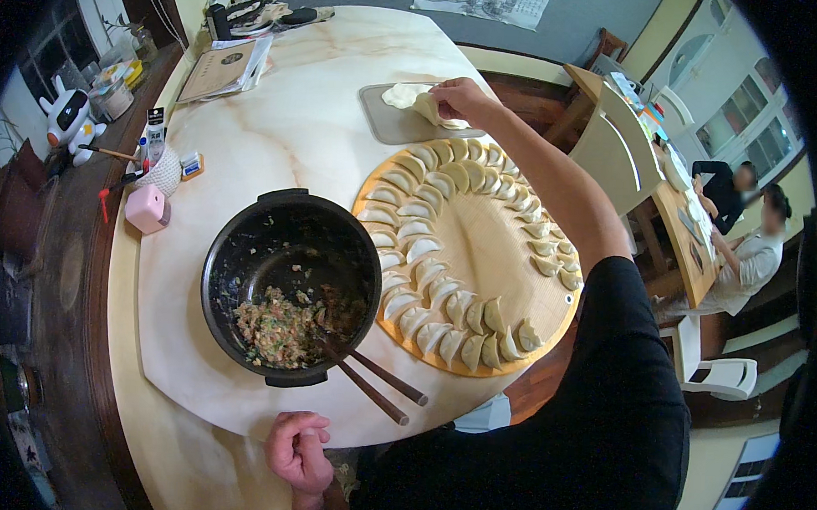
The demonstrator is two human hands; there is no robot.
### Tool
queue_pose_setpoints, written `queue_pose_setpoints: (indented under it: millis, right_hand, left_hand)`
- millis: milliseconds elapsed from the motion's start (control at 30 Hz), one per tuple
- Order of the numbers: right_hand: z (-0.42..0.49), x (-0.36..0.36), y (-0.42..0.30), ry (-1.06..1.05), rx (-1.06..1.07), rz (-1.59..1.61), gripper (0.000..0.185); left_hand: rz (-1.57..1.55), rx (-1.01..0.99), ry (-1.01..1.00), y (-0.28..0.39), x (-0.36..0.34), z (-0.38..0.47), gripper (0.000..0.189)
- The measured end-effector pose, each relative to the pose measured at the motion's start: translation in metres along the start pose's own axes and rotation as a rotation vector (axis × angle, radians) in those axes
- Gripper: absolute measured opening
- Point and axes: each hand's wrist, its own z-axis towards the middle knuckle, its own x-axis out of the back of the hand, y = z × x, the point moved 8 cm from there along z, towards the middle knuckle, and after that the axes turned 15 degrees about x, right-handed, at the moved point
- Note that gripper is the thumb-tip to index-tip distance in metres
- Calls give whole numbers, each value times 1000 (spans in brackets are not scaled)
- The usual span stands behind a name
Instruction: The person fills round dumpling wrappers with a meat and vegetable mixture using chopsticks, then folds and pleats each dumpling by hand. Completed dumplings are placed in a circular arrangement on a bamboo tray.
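My right hand (459, 101) reaches over a grey tray (387, 127) at the table's far right, its fingers pinching a round dough wrapper (426, 108). More pale wrappers (403, 95) lie on the tray. Near the table's front edge my left hand (299, 450) has curled fingers; nothing shows in it. In front of it stands a black pot (218, 267) with minced filling (279, 328). A pair of wooden chopsticks (375, 388) leans out of the pot over its near rim. Right of the pot, a round board (480, 251) bears rows of folded dumplings (421, 247) around its edge.
A pink box (146, 209) and a white woven holder (162, 176) with pens stand on the left. Papers (225, 69) lie at the far left of the marble-patterned table (284, 133). Two people (754, 256) are at another table, far right, beyond a white chair (618, 151).
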Motion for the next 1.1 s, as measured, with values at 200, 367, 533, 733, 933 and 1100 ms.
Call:
queue_pose_setpoints:
  millis: [200, 367, 533, 733, 933, 1100]
  right_hand:
    - [-3, -20, 4, -170, -75, -190, 21]
    - [-1, -29, -4, -208, 29, -303, 22]
    - [-3, -38, -22, -275, 319, -587, 21]
    - [-10, -50, -25, -390, 288, -556, 21]
    - [-28, -60, -42, -419, 463, -754, 21]
    - [-36, -68, -47, -448, 601, -853, 21]
  left_hand:
    - [32, -22, 15, 2, -2, 0, 22]
    - [32, -40, 26, 3, -4, -1, 22]
    - [67, -33, 14, 3, -6, -1, 22]
    - [67, -28, 14, 3, -6, 0, 24]
    - [71, -37, 12, 2, -6, -1, 27]
    - [91, -50, 6, 4, -7, 0, 30]
